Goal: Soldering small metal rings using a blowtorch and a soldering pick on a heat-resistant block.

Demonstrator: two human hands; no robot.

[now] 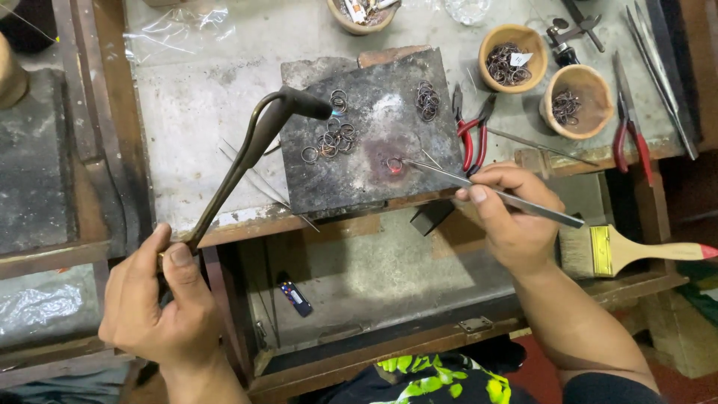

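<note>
Your left hand is closed in a full grip around the lower end of a bent metal torch, thumb laid along the top; the torch rises up and away from that hand, and its dark nozzle ends over the charred soldering block with a small blue flame at the tip. Your right hand is closed in a pinch on long steel tweezers, thumb and forefinger pressing the shafts; the tips reach forward and to the left of that hand and meet a small ring, which glows red on the block. Whether the tips clamp the ring or only touch it, I cannot tell. A loose cluster of rings lies just below the nozzle, and a second pile lies beyond the tweezer tips. Red-handled pliers rest just ahead of your right hand, and a flat paintbrush lies just to its right.
</note>
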